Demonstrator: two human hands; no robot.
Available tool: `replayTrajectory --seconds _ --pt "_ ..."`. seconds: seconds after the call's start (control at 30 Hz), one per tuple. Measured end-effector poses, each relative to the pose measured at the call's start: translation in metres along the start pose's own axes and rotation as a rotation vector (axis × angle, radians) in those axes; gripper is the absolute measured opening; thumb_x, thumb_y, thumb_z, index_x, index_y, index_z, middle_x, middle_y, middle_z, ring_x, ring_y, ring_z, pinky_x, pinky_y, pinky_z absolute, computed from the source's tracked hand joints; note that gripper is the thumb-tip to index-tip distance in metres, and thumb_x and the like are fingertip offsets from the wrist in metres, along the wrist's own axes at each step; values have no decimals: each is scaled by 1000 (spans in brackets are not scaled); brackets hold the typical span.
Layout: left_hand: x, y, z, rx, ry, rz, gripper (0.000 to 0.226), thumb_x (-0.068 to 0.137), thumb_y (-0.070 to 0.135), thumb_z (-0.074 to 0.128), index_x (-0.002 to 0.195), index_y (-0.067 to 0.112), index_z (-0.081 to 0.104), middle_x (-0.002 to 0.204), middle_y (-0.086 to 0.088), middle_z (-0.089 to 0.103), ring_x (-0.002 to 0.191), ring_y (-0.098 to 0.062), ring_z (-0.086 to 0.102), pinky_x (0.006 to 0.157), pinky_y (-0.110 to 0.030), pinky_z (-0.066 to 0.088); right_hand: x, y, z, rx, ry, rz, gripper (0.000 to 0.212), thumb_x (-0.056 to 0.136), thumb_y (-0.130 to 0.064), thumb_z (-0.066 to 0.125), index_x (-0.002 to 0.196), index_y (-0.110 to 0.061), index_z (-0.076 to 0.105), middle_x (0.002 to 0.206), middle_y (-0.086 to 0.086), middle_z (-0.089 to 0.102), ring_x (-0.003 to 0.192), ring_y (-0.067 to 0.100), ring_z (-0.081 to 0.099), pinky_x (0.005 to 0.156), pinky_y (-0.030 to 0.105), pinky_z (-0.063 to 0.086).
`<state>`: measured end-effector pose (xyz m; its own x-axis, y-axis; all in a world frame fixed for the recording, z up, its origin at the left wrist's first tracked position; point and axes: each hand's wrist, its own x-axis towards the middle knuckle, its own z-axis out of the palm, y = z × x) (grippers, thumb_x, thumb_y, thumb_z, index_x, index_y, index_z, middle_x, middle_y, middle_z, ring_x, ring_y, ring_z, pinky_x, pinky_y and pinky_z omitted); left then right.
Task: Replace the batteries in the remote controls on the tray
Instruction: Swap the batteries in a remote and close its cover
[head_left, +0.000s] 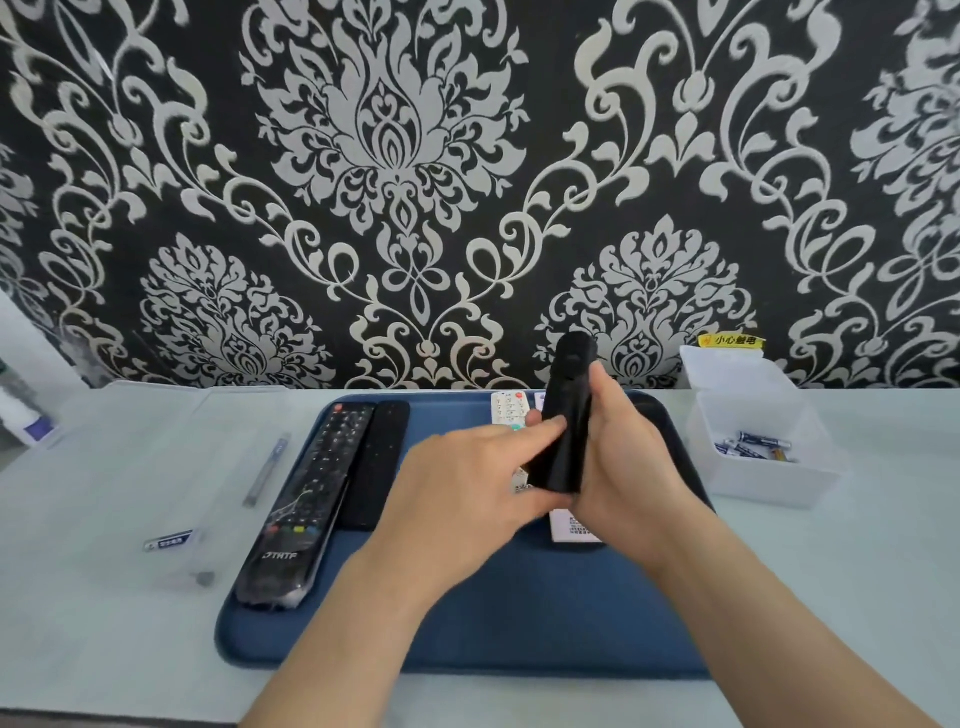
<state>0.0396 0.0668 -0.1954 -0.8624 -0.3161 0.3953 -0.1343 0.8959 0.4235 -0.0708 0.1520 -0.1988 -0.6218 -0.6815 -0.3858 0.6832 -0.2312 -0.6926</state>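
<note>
**Both hands gripping one remote above the tray**

Slim black remote (566, 415) is being held near upright over the far right part of the blue tray (493, 623). Right hand (628, 457) is wrapping its right side. Left hand (467, 483) is pinching its lower half, fingers across the front, thumb under the end. THTF remote (306, 499) is lying along the tray's left edge, with a plain black remote (376, 462) just beside it. White remote (511, 408) is peeking out at the far edge behind the hands. Batteries (753, 447) are sitting in a clear box (763, 483) off the tray's right edge.

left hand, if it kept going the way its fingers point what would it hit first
The left hand meets the held remote at once, seemingly touching it already; behind it is the right hand.
</note>
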Motion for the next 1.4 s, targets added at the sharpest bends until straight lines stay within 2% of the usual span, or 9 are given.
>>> replayTrajectory --seconds 0.27,0.5,0.7,0.77,0.93,1.03,1.17,1.3,1.4 --pt "-3 -8 -2 -251 23 -64 48 80 39 72 126 41 58 57 26 51 55 6 45 57 -9 30 -2 7 2 -155 -36 -119 44 101 -49 40 99 -13 66 77 5 73 75 22 69 77 45 56" --pt "-4 -8 -7 -378 55 -94 38 86 40 66 123 35 62 52 24 52 50 1 46 57 -13 36 -3 15 5 -197 -37 -119 47 101 -49 39 103 -12 68 112 19 71 105 34 69 95 53 52" --pt "-3 -18 -28 -320 484 -123 22 87 32 57 77 18 70 57 -2 56 52 -8 42 51 -23 33 1 12 4 -137 -1 -171 46 102 -47 40 97 -7 61 66 8 62 53 20 58 48 28 45" --pt "-4 -35 -40 -309 410 -244 33 83 35 56 67 7 62 54 -8 46 53 -12 38 53 -28 29 2 10 1 -139 16 -168 45 102 -47 40 94 -8 60 66 8 61 53 21 55 47 28 43" --pt "-12 -55 -33 -67 -245 -552 35 84 47 59 68 15 62 56 9 50 58 -12 50 62 -28 39 2 14 3 -119 -31 -118 44 103 -45 39 98 -7 60 69 11 60 52 21 55 44 27 43" --pt "-14 -45 -29 251 -178 -448 30 83 52 59 109 38 63 83 9 66 85 -13 62 74 -30 49 2 17 5 -105 -83 -81 42 103 -44 38 99 -9 60 69 11 61 53 22 55 44 27 42" --pt "-7 -25 -20 -337 158 -333 18 93 32 51 86 32 68 54 5 47 49 -9 39 49 -26 36 1 18 5 -47 -148 -24 37 103 -37 41 106 -5 59 75 11 62 59 21 59 50 27 48" --pt "0 -15 -15 -1106 89 -689 26 97 12 45 92 16 70 67 -2 51 53 -9 38 41 -18 27 -1 19 4 73 -235 20 27 100 -23 45 107 -4 62 92 11 68 88 24 68 81 32 57" --pt "3 -19 -7 -895 121 -659 32 97 2 40 107 18 67 77 -1 62 56 -7 49 49 -20 41 -6 24 7 146 -273 49 30 98 -38 48 98 -16 69 112 5 69 107 22 60 103 45 45"
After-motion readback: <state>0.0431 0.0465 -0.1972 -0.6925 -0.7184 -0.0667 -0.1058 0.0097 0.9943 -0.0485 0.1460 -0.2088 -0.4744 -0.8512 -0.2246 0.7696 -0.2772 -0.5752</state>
